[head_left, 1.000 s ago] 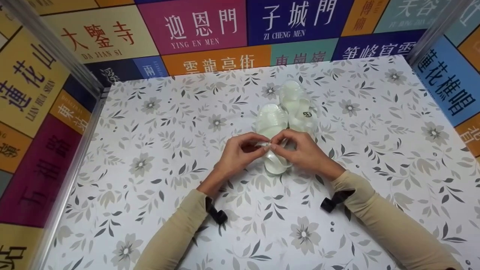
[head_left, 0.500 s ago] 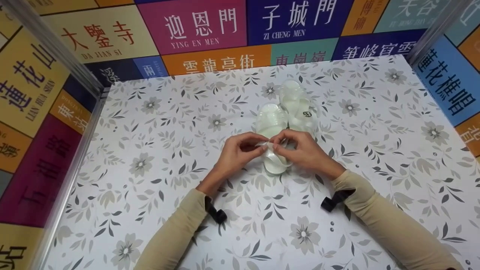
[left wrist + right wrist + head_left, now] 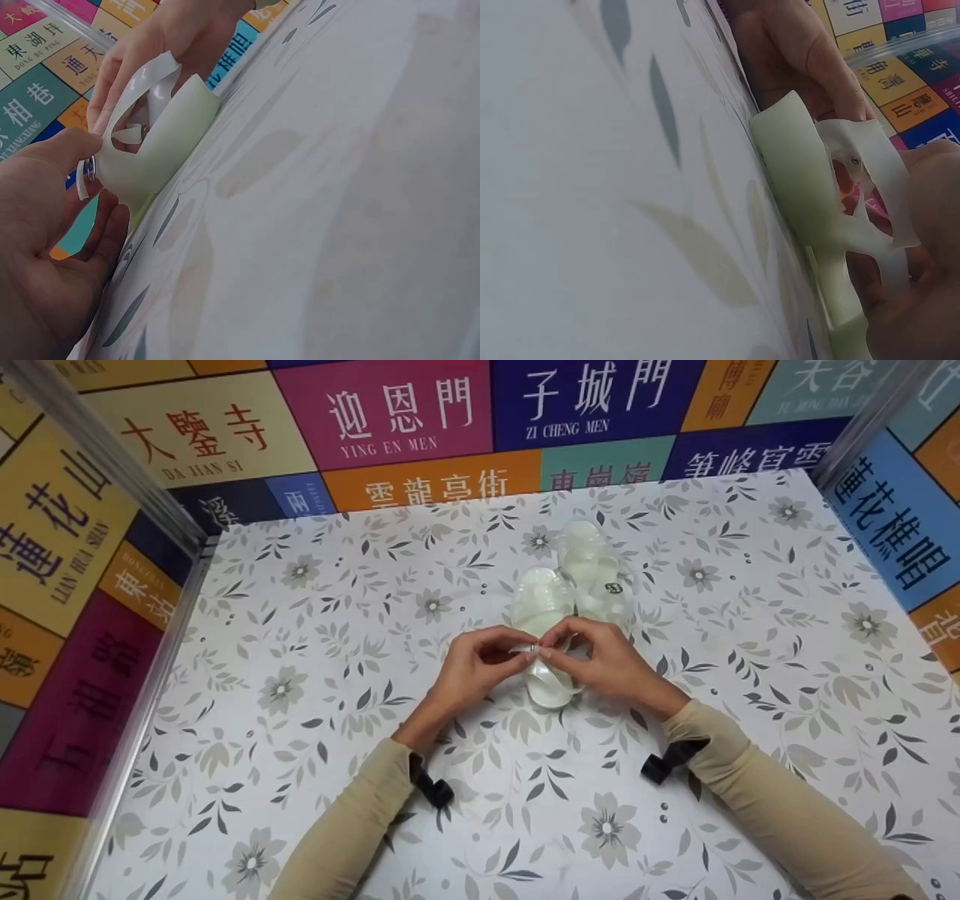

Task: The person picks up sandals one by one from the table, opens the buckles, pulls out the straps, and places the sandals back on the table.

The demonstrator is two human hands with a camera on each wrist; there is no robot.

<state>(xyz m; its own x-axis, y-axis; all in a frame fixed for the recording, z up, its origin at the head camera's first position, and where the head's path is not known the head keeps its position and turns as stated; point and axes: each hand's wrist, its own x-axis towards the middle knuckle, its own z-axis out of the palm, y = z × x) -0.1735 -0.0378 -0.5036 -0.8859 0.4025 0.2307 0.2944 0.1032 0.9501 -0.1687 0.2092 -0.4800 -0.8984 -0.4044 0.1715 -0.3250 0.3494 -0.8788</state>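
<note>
A pair of pale greenish-white sandals lies right of centre in the head view. My hands meet over the heel half of the nearer sandal (image 3: 541, 592). Between thumb and fingers, my left hand (image 3: 480, 660) pinches its ankle strap near a small metal buckle (image 3: 91, 166). From the other side, my right hand (image 3: 604, 660) pinches the strap too, its fingertips against the left ones. The left wrist view shows a narrow strap end (image 3: 81, 181) hanging by the buckle. The sandal's sole sits on the table, heel toward me. My fingers hide part of the strap.
The farther sandal (image 3: 585, 540) rests just behind and right of the first, with a dark round ornament (image 3: 613, 588) on its strap. White floral cloth covers the table (image 3: 337, 780). Colourful lettered panels (image 3: 397, 412) stand along the back and both sides.
My right fingertips first drew slightly right, then came back left against the left fingertips at the strap. Both arms and the sandals have stayed nearly where they were.
</note>
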